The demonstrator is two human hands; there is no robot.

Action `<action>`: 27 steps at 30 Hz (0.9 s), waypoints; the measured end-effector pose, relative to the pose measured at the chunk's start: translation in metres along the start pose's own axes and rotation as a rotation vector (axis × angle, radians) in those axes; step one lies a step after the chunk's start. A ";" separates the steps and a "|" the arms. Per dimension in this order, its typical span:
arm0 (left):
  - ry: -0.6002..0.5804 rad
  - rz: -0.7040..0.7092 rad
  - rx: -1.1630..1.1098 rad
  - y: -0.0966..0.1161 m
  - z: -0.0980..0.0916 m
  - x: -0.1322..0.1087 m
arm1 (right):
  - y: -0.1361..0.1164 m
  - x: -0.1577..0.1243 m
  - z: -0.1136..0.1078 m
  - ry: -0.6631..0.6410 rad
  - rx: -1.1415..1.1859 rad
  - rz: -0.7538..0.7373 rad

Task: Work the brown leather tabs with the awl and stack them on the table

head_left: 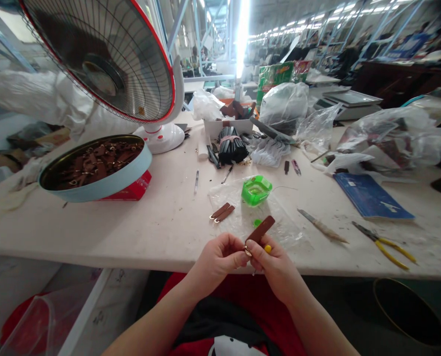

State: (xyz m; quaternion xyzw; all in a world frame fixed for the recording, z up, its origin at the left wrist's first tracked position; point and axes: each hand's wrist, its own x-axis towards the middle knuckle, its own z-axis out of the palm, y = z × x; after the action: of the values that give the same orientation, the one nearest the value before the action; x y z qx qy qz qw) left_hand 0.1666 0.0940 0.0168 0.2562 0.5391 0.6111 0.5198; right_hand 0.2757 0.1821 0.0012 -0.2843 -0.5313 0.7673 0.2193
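Observation:
Near the table's front edge, a brown leather tab [263, 228] with a gold-coloured metal ring is between my two hands. My left hand [224, 254] pinches it at the ring end. My right hand [272, 261] has thumb and fingers closed on the same end, and also keeps a small yellow-handled tool [268, 248] whose tip is mostly hidden. Two similar tabs with rings [222, 212] lie side by side on a clear plastic sheet [283, 217]. Behind my hands are a green plastic dish [256, 191] and a small green cap [257, 223].
A round tin [98, 183] heaped with brown tabs stands left, by a fan [161, 138]. Toward the right lie a knife with a wrapped handle [322, 226], yellow-handled pliers [385, 244] and a blue notebook [372, 196]. Bags and a box [228, 127] crowd the back.

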 end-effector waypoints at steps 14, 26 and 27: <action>0.146 0.117 0.042 -0.005 0.012 -0.004 | 0.014 -0.011 0.007 0.197 0.059 -0.213; 0.099 -0.002 0.131 -0.001 0.008 0.000 | -0.003 0.000 -0.010 0.049 -0.437 -0.352; 0.108 -0.002 0.151 -0.002 0.007 0.001 | -0.003 0.001 -0.011 0.036 -0.456 -0.360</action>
State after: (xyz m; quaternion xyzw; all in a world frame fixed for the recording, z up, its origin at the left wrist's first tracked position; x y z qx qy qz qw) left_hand 0.1732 0.0970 0.0168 0.2605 0.6112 0.5811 0.4700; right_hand 0.2820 0.1913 0.0011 -0.2409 -0.7281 0.5716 0.2917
